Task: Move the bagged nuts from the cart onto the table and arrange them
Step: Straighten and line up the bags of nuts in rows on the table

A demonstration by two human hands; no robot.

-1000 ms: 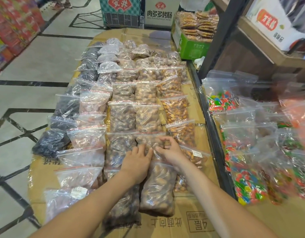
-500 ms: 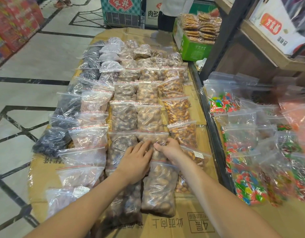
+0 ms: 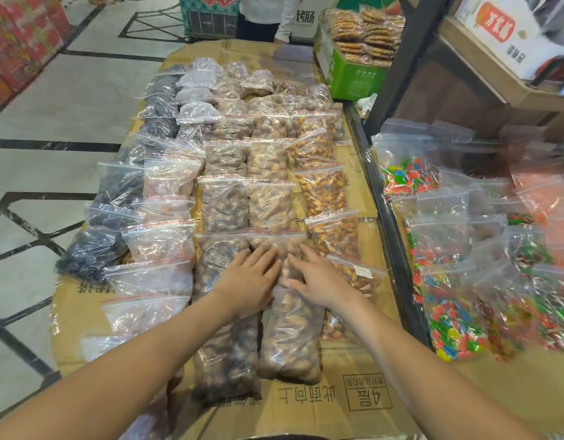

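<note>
I have both hands flat, fingers straight, gripping nothing. My left hand (image 3: 248,277) presses palm-down on a bag of dark nuts (image 3: 225,354) in the near middle of the cardboard-covered table (image 3: 331,404). My right hand (image 3: 315,277) presses on the bag of light-brown nuts (image 3: 290,338) just beside it, with its thumb at that bag's sealed top edge. Rows of bagged nuts (image 3: 268,160) lie in columns beyond my fingers. To my right, bags of coloured sweets (image 3: 452,325) sit on a neighbouring surface.
</note>
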